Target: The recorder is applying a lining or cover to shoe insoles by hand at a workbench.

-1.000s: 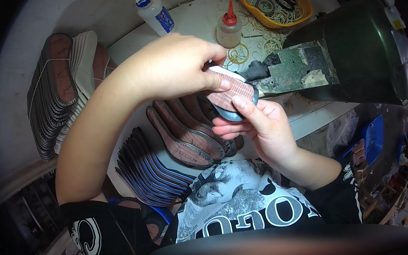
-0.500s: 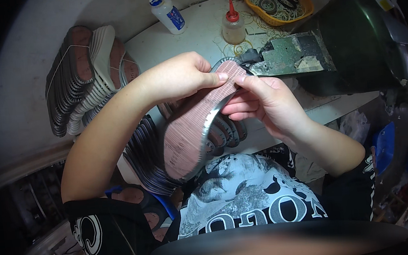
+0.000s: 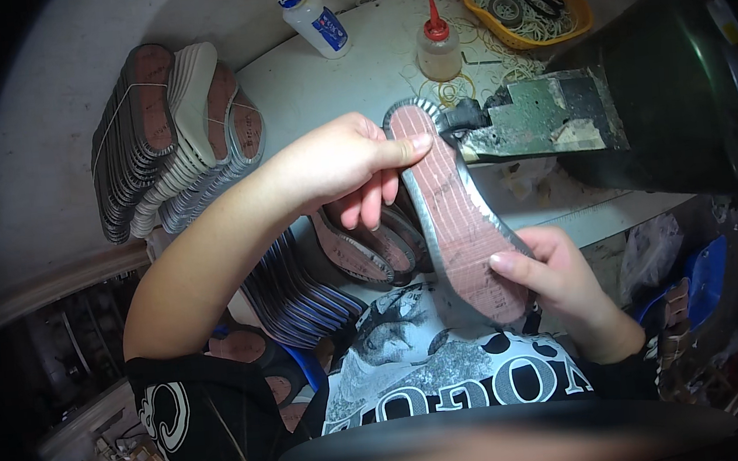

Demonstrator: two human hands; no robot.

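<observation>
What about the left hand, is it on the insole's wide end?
No, the left hand has its thumb on the insole near its narrow upper end.

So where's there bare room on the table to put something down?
The white tabletop looks bare between the blue-capped bottle and red-tipped bottle, and leftward toward the banded insoles. Crowding: loose bands by the yellow basket, and brown insoles just nearer than the left hand.

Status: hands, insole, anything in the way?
Left hand: holding insole, narrow end. Right hand: wide end. Insole's pink face toward camera. Green machine beside narrow end, contact unclear.
</observation>
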